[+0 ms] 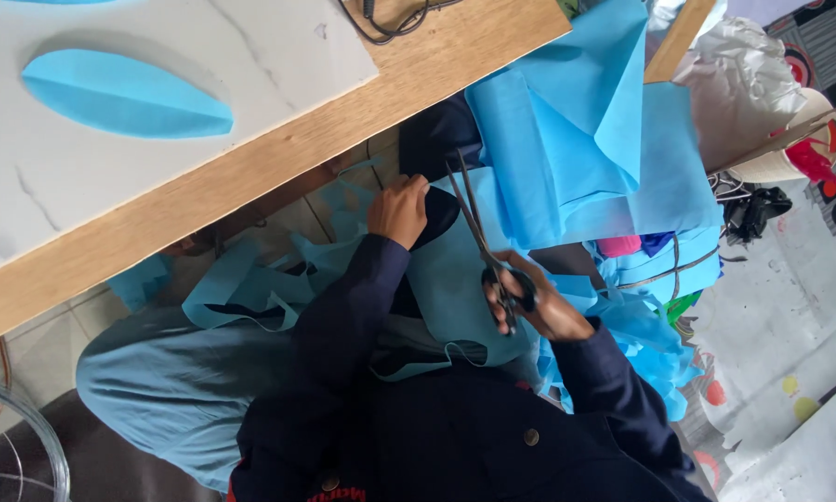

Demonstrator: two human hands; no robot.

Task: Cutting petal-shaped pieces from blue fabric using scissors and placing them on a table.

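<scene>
My right hand (546,307) grips the handles of black scissors (478,223), whose blades are spread and point away from me along a sheet of light blue fabric (450,279) lying on my lap. My left hand (397,210) is closed on the far edge of that sheet, to the left of the blades. Both my sleeves are dark navy.
A leaf-shaped blue cutout (125,93) lies on a white board (278,46) set on a wooden table (250,167). Folded blue fabric (594,139) is piled on the right. Blue scrap strips (241,279) hang near my knees. A crumpled white bag (748,84) sits far right.
</scene>
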